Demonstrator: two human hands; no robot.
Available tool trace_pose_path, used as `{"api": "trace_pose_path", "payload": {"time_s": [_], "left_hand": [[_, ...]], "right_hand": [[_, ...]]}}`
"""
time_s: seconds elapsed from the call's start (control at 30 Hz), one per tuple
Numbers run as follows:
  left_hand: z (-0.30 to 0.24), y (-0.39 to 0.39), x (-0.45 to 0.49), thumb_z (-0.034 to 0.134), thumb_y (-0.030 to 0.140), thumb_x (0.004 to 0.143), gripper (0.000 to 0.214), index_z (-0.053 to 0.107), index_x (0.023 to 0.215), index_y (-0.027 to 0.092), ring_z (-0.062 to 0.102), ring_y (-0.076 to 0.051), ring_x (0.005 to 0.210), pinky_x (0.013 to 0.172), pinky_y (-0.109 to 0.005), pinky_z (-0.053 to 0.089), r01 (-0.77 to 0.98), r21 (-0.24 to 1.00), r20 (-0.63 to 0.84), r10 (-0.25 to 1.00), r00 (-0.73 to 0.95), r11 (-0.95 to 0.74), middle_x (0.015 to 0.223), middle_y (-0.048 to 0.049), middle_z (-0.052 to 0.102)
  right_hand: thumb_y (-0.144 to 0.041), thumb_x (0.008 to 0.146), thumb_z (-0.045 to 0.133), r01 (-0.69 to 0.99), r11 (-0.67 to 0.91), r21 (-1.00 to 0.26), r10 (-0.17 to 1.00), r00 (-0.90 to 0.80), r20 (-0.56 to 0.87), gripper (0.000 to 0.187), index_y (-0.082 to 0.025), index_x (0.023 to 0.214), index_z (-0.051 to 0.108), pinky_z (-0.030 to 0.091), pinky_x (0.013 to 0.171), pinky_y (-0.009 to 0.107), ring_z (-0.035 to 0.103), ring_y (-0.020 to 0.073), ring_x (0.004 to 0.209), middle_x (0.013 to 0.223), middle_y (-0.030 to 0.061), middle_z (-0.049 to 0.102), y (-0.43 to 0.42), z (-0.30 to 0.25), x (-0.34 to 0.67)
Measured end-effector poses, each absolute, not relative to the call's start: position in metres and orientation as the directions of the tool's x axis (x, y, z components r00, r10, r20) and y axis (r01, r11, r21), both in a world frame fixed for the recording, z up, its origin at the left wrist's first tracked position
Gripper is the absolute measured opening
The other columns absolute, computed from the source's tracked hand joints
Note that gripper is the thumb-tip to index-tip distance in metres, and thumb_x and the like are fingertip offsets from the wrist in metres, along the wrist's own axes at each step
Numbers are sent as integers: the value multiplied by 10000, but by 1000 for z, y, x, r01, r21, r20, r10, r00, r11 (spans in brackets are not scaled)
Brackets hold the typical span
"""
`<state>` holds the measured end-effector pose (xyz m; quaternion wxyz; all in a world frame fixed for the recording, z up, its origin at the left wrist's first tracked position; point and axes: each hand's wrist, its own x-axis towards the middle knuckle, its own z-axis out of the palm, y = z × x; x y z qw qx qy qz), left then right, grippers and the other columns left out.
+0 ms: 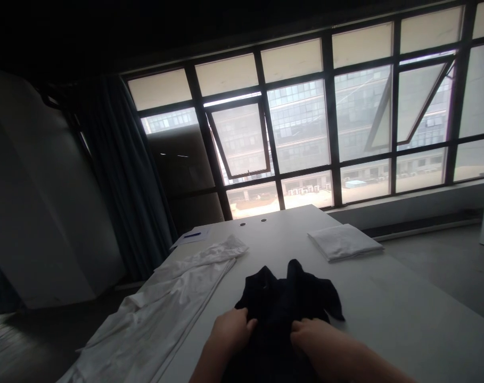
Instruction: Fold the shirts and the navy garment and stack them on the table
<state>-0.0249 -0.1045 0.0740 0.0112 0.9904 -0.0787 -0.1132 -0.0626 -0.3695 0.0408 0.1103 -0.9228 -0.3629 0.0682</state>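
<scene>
A black garment [281,298], perhaps a shirt, is spread on the white table [273,239] in front of me. Two pointed flaps of its cloth stick up at the far end. My left hand [232,329] grips its left side, fingers curled into the fabric. On the opposite side my right hand [311,338] has its fingers closed on the same cloth. The near part of the garment runs off the bottom of the view, and its dark folds are hard to make out.
Crumpled white cloth [157,308] covers the table's left side. A folded white cloth [345,242] lies at the right edge. Paper with a blue pen [192,235] sits at the far left. Windows [297,127] stand beyond, beside a dark blue curtain [122,181].
</scene>
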Motion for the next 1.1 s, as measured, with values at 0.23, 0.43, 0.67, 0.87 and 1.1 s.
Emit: {"api": "trace_pose_path", "payload": {"time_s": [0.23,0.43,0.67,0.87,1.1], "left_hand": [[94,-78,-39,677,437,793,210,751,822,243,732,-362,901,773,-428,549,-100,-12,-305,-92,948,-995,891,-88,772],[94,-105,-35,586,302,868,348,663,1207,319,590,-253,1249,1084,-361,424,-396,159,48,-394,918,-904,1342,-21,660],[24,-133,-16,504,369,972,486,529,1458,379,236,-264,1547,1262,-489,184,-543,193,48,-545,837,-817,1663,25,333],[27,-123,-13,520,490,943,517,553,1446,378,443,-344,1402,1078,-536,414,-319,123,-51,-327,944,-940,1530,-70,519],[51,-69,-1,603,478,874,373,763,1134,264,636,-371,1168,941,-472,507,-121,97,-151,-135,979,-988,1212,-119,722]], "right_hand": [[-55,693,542,326,-865,-382,392,914,-107,269,-226,873,646,369,602,288,639,224,764,883,34,692,-427,75,-34],[-316,697,736,280,-842,-461,350,934,-71,356,-204,1028,668,467,779,344,631,276,960,1070,71,690,-467,90,-23],[-585,715,754,256,-817,-516,421,877,-232,668,-229,1268,634,499,916,446,633,333,1097,1310,104,611,-437,85,-32],[-390,608,832,244,-904,-350,336,913,-232,795,-198,1342,597,419,1074,561,357,482,1417,1532,175,406,-418,52,-25],[-127,607,691,232,-872,-432,359,902,-240,543,-245,1135,640,494,829,377,654,294,1009,1138,75,677,-449,52,-14]]}}
